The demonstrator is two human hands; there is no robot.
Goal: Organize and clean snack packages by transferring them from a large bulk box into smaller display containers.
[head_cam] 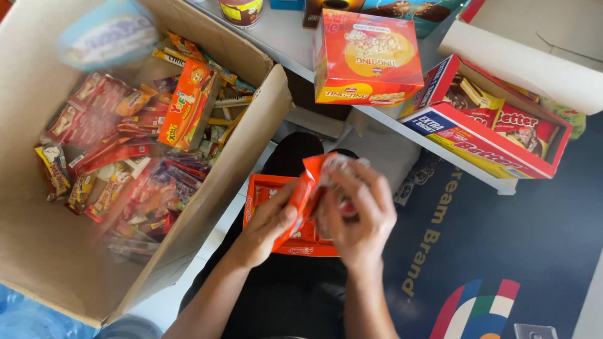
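A large cardboard box (56,251) fills the left of the frame, tilted open and heaped with small snack packets (119,163); an orange carton (185,103) stands on the heap near its upper right wall. Low in the middle, the left hand (267,223) pinches an orange-red wrapper (308,188) between thumb and fingers, closed on its left edge. The right hand (355,213) touches it just beside, fingers curled over the wrapper's top; motion blur hides exactly how tight that grip is. Beneath both hands an open orange tray box (260,194) rests on the person's dark lap. Along the top runs a white tabletop (282,37) carrying a red-and-yellow square box (367,59). At upper right an open red display carton (490,122) holds brown-and-red packets. Dark blue floor mat (502,251) covers the lower right
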